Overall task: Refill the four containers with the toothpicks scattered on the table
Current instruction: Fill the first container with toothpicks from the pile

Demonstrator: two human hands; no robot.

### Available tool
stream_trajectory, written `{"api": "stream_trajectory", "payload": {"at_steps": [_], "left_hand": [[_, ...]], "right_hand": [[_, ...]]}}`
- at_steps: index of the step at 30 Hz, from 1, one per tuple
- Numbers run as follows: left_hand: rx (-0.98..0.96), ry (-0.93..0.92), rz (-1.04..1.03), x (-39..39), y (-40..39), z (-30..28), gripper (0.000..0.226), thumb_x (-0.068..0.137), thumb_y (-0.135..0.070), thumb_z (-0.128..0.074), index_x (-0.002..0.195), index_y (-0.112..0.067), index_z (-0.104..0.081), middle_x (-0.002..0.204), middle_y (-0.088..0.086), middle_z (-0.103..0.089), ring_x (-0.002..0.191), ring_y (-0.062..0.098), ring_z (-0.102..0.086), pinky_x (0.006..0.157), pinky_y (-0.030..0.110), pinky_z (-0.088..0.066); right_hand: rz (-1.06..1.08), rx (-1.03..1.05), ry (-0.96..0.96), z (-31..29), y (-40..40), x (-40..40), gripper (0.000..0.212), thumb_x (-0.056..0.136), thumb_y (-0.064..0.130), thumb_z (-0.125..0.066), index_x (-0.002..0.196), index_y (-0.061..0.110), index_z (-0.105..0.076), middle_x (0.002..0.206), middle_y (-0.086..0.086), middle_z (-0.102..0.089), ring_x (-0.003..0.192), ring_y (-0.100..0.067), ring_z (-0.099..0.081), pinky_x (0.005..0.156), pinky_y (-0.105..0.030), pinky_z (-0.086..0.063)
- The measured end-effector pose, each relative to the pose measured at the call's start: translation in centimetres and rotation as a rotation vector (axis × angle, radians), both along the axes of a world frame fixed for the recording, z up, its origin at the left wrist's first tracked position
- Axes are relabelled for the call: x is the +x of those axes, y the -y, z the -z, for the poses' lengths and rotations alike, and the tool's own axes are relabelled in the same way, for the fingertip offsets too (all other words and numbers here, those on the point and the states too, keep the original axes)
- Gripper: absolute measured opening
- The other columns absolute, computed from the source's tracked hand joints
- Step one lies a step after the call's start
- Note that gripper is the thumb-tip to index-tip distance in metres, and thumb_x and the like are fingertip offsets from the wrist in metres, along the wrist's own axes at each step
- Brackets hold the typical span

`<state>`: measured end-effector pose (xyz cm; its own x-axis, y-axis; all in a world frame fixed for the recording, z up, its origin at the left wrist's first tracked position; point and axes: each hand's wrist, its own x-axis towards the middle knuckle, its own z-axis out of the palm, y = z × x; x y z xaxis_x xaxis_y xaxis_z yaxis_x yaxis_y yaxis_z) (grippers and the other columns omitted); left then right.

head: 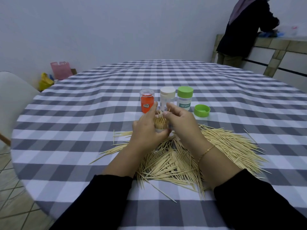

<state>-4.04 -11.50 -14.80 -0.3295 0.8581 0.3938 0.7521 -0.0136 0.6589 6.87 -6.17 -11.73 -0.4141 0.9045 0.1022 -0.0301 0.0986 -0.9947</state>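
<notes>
The left hand (pixel 146 130) is gripping an open container (pixel 160 126) crammed with toothpicks, while the right hand (pixel 181 123) is pinching a single toothpick (pixel 169 110) just above it. Loose toothpicks (pixel 179 160) are lying heaped nearer. Three closed containers (pixel 167 101) are standing just beyond, with a green lid (pixel 201 110) resting to their right on the checked table (pixel 83 130)
</notes>
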Motion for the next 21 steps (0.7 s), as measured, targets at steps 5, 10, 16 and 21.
{"api": "stream_trajectory", "payload": {"at_steps": [5,10,16,21], "left_hand": [[0.024,0.006,0.043,0.19,0.31,-0.25,0.089,0.08,-0.047,-0.068,0.153,-0.029,-0.021,0.143,-0.009,-0.048,0.131,0.012,-0.044,0.11,0.047,-0.029],[0.048,0.08,0.082,0.49,0.64,-0.57,0.085,0.073,-0.048,-0.062,0.15,-0.031,-0.029,0.131,-0.016,-0.052,0.124,0.012,-0.051,0.105,0.05,-0.039],[0.117,0.147,0.087,0.43,0.73,-0.77,0.07,0.071,-0.044,-0.066,0.135,-0.049,-0.037,0.112,-0.037,-0.045,0.125,0.008,-0.048,0.108,0.048,-0.036],[0.105,0.223,0.087,0.22,0.64,-0.86,0.062,0.07,-0.048,-0.066,0.121,-0.064,-0.035,0.111,-0.035,-0.053,0.125,0.004,-0.046,0.11,0.047,-0.033]], "right_hand": [[-0.049,0.127,-0.001,-0.52,0.61,0.1,0.045,0.098,0.015,-0.048,0.142,0.022,-0.041,0.136,0.007,-0.051,0.125,-0.007,-0.048,0.106,-0.033,-0.042],[-0.013,0.139,0.048,-0.26,0.35,0.2,0.04,0.099,0.015,-0.046,0.14,0.014,-0.045,0.133,0.002,-0.054,0.115,-0.003,-0.049,0.099,-0.021,-0.042],[-0.05,0.075,0.041,0.12,-0.08,0.12,0.042,0.1,0.021,-0.046,0.141,0.019,-0.042,0.134,-0.001,-0.053,0.114,-0.01,-0.053,0.103,-0.034,-0.043],[-0.106,-0.037,0.021,-0.28,-0.27,0.26,0.05,0.094,0.016,-0.051,0.141,0.025,-0.036,0.123,0.004,-0.053,0.113,-0.018,-0.056,0.099,-0.04,-0.047]]}}
